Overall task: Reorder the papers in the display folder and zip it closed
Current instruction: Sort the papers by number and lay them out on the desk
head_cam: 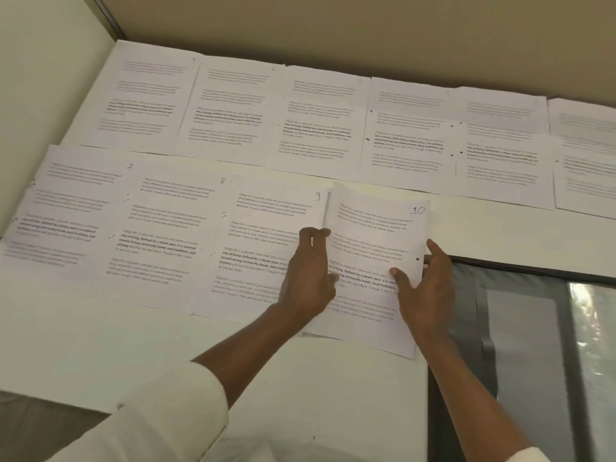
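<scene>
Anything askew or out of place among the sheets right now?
Page 10 is bowed up off the table and tilted, overlapping page 9, with the left hand and right hand gripping its side edges. The other sheets lie flat in rows.

The papers (373,248) are matt white printed sheets on a smooth, matt counter (133,345). The grey display folder (520,328) looks like plastic, its clear pocket (591,345) glossy.

White tabletop (116,345) — beige wall (366,28) behind it
</scene>
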{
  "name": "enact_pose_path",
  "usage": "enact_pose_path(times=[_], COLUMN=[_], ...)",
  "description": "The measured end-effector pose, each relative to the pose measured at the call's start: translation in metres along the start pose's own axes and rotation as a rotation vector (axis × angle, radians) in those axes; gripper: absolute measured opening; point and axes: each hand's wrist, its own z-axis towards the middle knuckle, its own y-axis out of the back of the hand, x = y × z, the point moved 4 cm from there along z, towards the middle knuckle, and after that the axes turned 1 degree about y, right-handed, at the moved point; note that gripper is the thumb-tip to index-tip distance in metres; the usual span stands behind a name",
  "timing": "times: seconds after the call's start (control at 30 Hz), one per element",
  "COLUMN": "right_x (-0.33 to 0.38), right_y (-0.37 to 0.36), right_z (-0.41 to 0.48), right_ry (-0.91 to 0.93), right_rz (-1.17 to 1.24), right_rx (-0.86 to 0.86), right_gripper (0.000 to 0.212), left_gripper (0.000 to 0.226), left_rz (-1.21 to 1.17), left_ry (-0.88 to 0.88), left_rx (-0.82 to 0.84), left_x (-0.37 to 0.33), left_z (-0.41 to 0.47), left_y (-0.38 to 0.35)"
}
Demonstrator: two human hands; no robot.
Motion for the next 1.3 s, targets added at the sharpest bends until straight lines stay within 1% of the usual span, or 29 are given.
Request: enact_pose_path(times=[0.13,0.33,0.47,0.53,0.6,0.73,0.9,1.3], right_x=[0.000,-0.001,0.004,0.004,0.000,-0.009,-0.010,-0.014], right_y=[-0.003,-0.011,-0.011,-0.014,-0.019,-0.024,-0.025,-0.026], right_z=[-0.006,-0.019,-0.027,-0.030,-0.033,-0.038,-0.037,-0.036], right_ry=[0.202,0.344,0.315,0.360,0.389,0.363,0.373,0.378], right_rz=[-0.213,-0.382,-0.499,-0.519,-0.547,-0.614,-0.677,-0.669], right_rx=[-0.050,-0.017,0.002,0.042,0.102,0.152,0.139,0.124], right_gripper=[0.074,0.056,0.060,0.062,0.070,0.082,0.083,0.082], left_gripper=[0.088,0.085,0.093,0.092,0.092,0.091,0.090,0.091], left_rz=[0.274,0.403,0.517,0.552,0.585,0.625,0.630,0.625], left_ry=[-0.003,-0.061,-0.133,-0.151,-0.171,-0.188,-0.187,-0.166], left_rx=[-0.041,-0.016,0.038,0.049,0.051,0.062,0.061,0.099], left_x=[0.000,0.013,0.022,0.025,0.027,0.027,0.028,0.028], left_z=[-0.007,-0.008,-0.006,-0.005,-0.005,-0.004,-0.003,0.000], left_y=[-0.007,-0.013,-0.020,-0.023,-0.026,-0.029,-0.031,-0.033])
